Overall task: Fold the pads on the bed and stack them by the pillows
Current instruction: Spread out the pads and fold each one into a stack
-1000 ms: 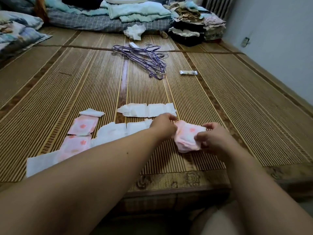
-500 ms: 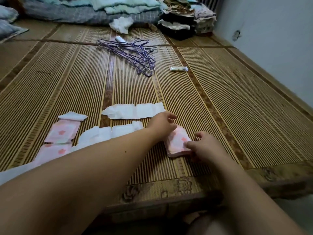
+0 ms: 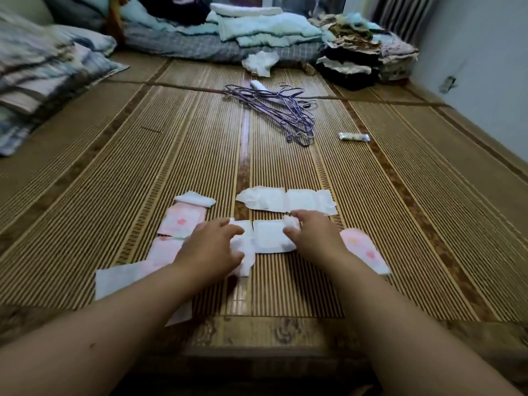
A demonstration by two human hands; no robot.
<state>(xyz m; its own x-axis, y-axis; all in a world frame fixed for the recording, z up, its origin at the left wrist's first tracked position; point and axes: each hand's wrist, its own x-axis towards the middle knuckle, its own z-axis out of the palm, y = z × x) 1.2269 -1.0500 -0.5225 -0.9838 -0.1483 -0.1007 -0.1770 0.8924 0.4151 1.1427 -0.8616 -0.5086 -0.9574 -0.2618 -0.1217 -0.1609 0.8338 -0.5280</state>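
Left hand and right hand pinch opposite ends of the unfolded white soft pad; light and limp, probably best folded from those ends.

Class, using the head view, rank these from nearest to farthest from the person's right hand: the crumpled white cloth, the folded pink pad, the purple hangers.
Measured from the right hand, which pinches the white pad:
1. The folded pink pad: just to the hand's right.
2. The purple hangers: middle distance, roughly straight ahead.
3. The crumpled white cloth: far end, slightly left.
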